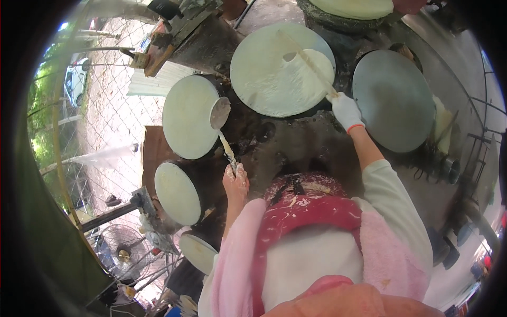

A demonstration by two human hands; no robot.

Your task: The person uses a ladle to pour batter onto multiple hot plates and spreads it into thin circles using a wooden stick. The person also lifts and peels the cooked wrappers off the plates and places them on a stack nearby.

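Note:
My left hand [236, 182], bare and smeared with white batter, is closed round the handle of a ladle [219, 114]. The ladle's round bowl overlaps the right edge of a pale, coated round griddle [186, 117]. In a white glove, my right hand [346, 112] grips the near end of a long flat wooden stick [315, 68]. That stick lies slantwise across the large middle griddle, over pale batter [264, 87]. A thicker wet patch spreads on the batter's right side, with a small oval gap at its upper left. To the right of my glove, another griddle [392, 84] shows a grey surface.
Two smaller pale griddles, one at left [178, 194] and one lower [198, 252], line my left side. Another coated griddle [353, 6] is at the top. A wire fence [108, 79] and a standing fan [124, 253] are at left. A metal can [450, 170] is at right.

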